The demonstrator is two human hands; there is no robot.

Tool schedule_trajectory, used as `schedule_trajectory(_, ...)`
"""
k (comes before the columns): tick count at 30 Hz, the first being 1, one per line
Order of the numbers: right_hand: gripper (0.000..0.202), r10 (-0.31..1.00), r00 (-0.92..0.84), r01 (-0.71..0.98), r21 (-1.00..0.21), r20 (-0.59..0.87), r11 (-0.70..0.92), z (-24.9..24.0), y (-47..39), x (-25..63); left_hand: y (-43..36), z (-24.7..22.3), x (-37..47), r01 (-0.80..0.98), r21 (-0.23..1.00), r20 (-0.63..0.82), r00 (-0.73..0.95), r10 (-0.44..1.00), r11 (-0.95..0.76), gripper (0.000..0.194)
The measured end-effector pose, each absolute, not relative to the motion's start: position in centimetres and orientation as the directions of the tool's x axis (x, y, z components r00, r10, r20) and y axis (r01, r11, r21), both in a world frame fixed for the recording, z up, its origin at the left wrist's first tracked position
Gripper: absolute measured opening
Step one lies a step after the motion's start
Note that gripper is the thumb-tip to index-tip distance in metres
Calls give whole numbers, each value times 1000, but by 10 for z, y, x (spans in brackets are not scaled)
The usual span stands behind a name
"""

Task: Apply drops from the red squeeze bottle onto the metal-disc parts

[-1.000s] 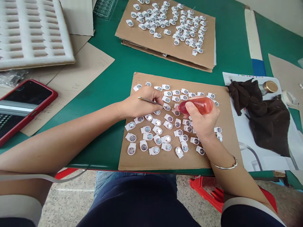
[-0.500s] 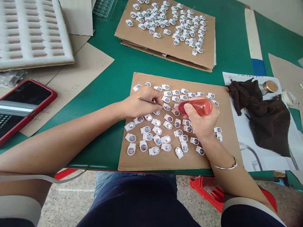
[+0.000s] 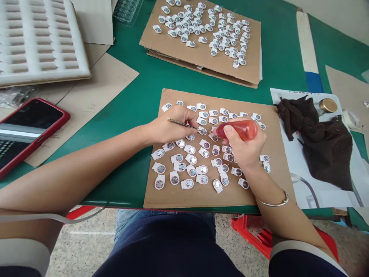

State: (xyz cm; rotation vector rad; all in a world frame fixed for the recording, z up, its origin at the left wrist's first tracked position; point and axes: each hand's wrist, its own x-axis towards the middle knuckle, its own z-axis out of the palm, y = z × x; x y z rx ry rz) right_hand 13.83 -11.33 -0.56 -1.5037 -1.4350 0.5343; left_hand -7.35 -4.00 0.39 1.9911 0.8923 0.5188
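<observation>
A cardboard sheet [image 3: 268, 192] lies before me, covered with several small round silver parts on white tabs. My left hand [image 3: 174, 125] is closed around a thin metal tool like tweezers [image 3: 180, 122], its tip by one round part [image 3: 202, 131]. Red and bulb-shaped, a squeeze bottle [image 3: 242, 130] lies in the grip of my right hand [image 3: 249, 148], thumb on its side. Its narrow end points left towards that same part; whether the tip touches anything cannot be made out. Some parts beneath both hands are hidden.
Beyond the sheet, a cardboard stack [image 3: 245, 73] carries several more round parts. On the left are a white foam tray [image 3: 83, 65] and a red-cased phone [image 3: 56, 123]. A dark cloth [image 3: 328, 154] and a gold-lidded jar [image 3: 328, 105] lie on white paper at the right.
Both hands keep almost the same place and hold on the tool and the red bottle. The whole view has shifted very slightly.
</observation>
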Motion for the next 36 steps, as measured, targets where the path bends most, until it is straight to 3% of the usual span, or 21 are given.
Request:
schedule_trajectory(10, 28, 921, 335, 199, -970, 198, 137, 18, -101, 143, -44, 31, -74, 389, 859, 72, 552, 830, -333, 4)
schedule_trajectory(17, 17, 958, 206, 166, -972, 200, 167, 58, -88, 130, -61, 30, -92, 523, 720, 205, 467, 860, -456, 3)
schedule_trajectory(20, 17, 948, 207, 145, -966, 240, 213, 58, -80, 117, -70, 11, -97, 522, 724, 222, 443, 868, -452, 5)
schedule_trajectory(24, 19, 945, 202, 128, -964, 256, 234, 44, -77, 106, -75, -2, -98, 519, 642, 298, 509, 808, -564, 6)
schedule_trajectory(28, 24, 943, 209, 184, -957, 260, 223, 32, -79, 106, -75, -1, -97, 524, 613, 293, 545, 786, -591, 7)
schedule_trajectory(36, 25, 933, 250, 133, -963, 260, 233, 27, -79, 108, -76, -4, -94, 586, 554, 230, 575, 785, -592, 11)
